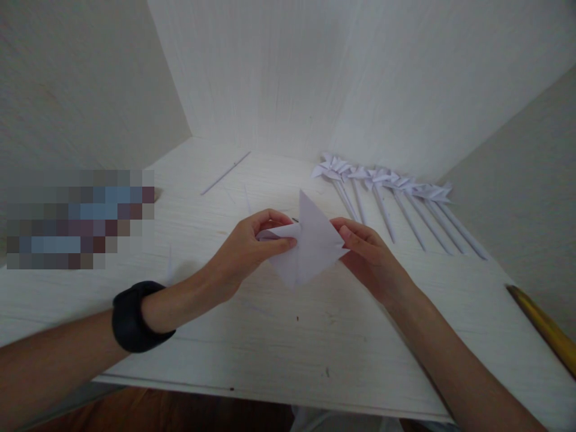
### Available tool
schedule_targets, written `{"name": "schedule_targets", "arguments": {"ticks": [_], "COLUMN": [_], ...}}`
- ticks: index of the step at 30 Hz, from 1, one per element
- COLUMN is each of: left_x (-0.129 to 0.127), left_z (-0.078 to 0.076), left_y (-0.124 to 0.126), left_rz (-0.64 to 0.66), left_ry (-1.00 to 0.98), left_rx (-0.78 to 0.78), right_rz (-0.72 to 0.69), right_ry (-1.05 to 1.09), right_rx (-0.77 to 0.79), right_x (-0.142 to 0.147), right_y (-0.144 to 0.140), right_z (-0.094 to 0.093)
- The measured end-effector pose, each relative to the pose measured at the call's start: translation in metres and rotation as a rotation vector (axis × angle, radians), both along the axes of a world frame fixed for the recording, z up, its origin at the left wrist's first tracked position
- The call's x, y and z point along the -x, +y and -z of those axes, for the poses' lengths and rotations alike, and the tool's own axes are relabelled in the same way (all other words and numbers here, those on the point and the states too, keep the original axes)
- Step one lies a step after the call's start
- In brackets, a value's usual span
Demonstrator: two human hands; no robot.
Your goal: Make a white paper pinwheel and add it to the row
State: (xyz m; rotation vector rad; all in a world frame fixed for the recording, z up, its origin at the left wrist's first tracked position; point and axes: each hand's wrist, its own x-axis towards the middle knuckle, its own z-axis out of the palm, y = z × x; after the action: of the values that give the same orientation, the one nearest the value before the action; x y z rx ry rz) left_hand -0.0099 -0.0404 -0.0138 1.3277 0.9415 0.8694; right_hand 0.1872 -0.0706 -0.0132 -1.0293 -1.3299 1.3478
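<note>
Closest to the camera at the left, the left forearm (193, 309), with a black wristband (135, 317) around it, reaches over a white table (270, 354). Beyond it, a pixelated patch (81, 222) hides whatever lies at the far left, and a thin stick (225, 174) rests slantwise near the back panel (265, 78). Next comes the left hand (245, 246), its thumb and fingers closed on the curled-in left flap of a white paper sheet (312, 252), the thumb tip pressing near the middle. That sheet is held up between the two hands, its longer line running from a raised tip at the far side to a corner nearer the person. Its right corner, with a split point, lies at the fingertips of the right hand (373, 258), so that hand is the nearer one to it; whether it pinches firmly I cannot tell. Beyond the right hand, a row of white pinwheels (380, 177) lies with its sticks slanting towards the person, and a yellow object (544, 330) lies at the far right.
</note>
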Motion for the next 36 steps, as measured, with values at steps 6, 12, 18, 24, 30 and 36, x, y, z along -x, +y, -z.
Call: {"name": "schedule_targets", "arguments": {"ticks": [6,12,18,24,30,36], "left_x": [0.001,0.001,0.000,0.000,-0.001,-0.002], "left_z": [-0.001,0.000,-0.001,-0.001,-0.006,-0.007], "left_y": [-0.001,-0.001,-0.001,-0.001,-0.003,-0.006], "left_rz": [-0.010,0.000,-0.015,-0.015,0.026,0.038], "left_ry": [0.005,0.013,0.064,0.048,0.063,0.131], "left_rx": [-0.016,-0.035,-0.112,-0.106,-0.102,-0.187], "right_rz": [-0.062,-0.113,-0.143,-0.153,-0.127,-0.138], "right_ry": [0.051,0.020,-0.026,-0.087,-0.087,0.025], "right_rx": [0.001,0.011,0.021,-0.024,-0.014,0.056], "right_x": [-0.004,-0.002,0.000,0.000,0.007,0.011], "right_y": [0.000,-0.001,-0.001,0.000,0.000,0.000], "right_z": [0.001,-0.001,0.000,-0.001,0.008,0.013]}}
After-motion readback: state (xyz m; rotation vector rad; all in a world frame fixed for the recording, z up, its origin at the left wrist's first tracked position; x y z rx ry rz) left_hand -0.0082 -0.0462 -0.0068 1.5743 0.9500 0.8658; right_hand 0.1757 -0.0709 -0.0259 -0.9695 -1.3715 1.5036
